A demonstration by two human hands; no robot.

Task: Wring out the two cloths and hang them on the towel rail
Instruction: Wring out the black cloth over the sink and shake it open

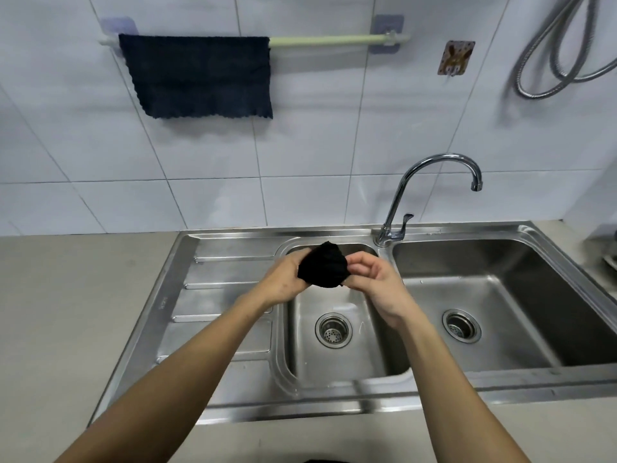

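A dark blue cloth [200,75] hangs spread over the left half of the pale green towel rail [334,40] on the tiled wall. A second cloth [323,269], black and bunched into a tight wad, is held above the small left basin of the steel sink [334,349]. My left hand [283,279] grips the wad's left side. My right hand [374,279] pinches its right lower edge with curled fingers. The part of the wad inside my palms is hidden.
A chrome tap [434,195] rises behind the divider, its spout over the larger right basin [484,295]. A ribbed draining board [227,295] lies left of the basins. On the wall hang a small hook plate [455,58] and a metal hose [561,51].
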